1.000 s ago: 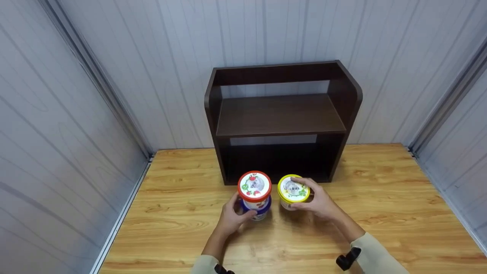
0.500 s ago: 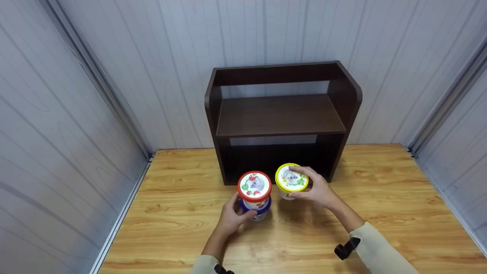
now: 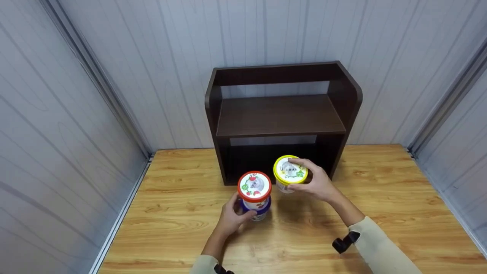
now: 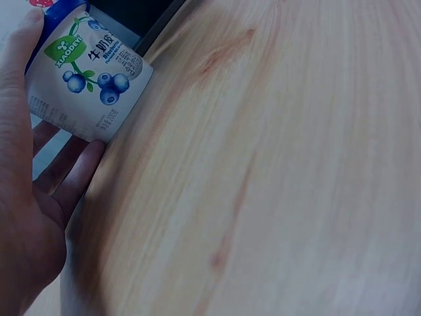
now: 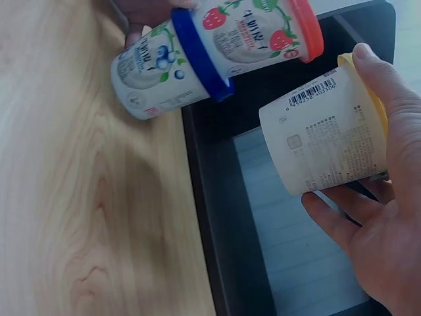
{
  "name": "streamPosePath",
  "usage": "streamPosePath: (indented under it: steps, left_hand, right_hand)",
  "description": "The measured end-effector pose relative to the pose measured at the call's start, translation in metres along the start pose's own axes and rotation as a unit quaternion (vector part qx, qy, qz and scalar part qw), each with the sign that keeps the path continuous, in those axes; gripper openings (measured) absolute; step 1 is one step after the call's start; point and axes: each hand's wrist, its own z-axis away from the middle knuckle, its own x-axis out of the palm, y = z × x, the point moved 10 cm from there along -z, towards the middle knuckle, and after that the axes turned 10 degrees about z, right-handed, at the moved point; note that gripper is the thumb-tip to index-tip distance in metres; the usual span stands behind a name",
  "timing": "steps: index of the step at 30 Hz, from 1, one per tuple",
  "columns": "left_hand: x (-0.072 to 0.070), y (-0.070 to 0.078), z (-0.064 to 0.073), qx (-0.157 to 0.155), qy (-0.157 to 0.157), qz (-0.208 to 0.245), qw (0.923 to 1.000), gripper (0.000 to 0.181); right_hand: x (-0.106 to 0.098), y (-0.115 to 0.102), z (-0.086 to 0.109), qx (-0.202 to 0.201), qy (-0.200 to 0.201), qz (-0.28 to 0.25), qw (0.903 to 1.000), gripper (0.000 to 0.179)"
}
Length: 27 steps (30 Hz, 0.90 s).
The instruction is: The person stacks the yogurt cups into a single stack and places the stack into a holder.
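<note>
Two tubs stand stacked on the table in the head view. The lower is a blue-lidded tub (image 3: 260,216) with blueberries printed on it (image 4: 92,76); the upper is a red-lidded tub (image 3: 254,186) with strawberries on its side (image 5: 253,36). My left hand (image 3: 231,217) grips the blue-lidded tub, thumb in front and fingers around its left side. To the right, my right hand (image 3: 317,184) holds a yellow-lidded tub (image 3: 290,170) raised off the table, thumb and fingers across its lid and side. Its barcode side faces the right wrist camera (image 5: 322,131).
A dark brown two-tier shelf (image 3: 281,114) stands behind the tubs, its lower compartment opening toward me. The wooden table (image 3: 179,213) extends to both sides. Pale panelled walls (image 3: 182,76) enclose the back and sides.
My right hand has lifted the yellow-lidded tub and carried it up and forward, slightly left, toward the lower shelf opening. The left hand and the stacked tubs have stayed put.
</note>
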Motion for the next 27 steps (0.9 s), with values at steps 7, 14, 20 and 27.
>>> streamPosePath:
  steps: [7,14,20,27]
  left_hand:
    - [0.0,0.0,0.0,-0.002,0.0,-0.001,1.0,0.082]
    - [-0.001,-0.002,-0.001,-0.004,0.001,0.002,1.0,0.083]
    - [-0.001,-0.002,-0.001,-0.005,0.004,-0.003,1.0,0.081]
    - [-0.001,-0.003,0.0,-0.009,0.004,-0.01,0.9999,0.079]
  right_hand:
    - [-0.009,-0.012,-0.007,0.002,0.018,-0.011,0.9998,0.076]
    - [-0.015,-0.026,-0.017,-0.003,0.042,0.001,0.9991,0.072]
    - [-0.016,-0.036,-0.02,-0.013,0.052,-0.01,0.9985,0.072]
    - [-0.014,-0.049,-0.022,-0.018,0.057,-0.017,0.9981,0.07]
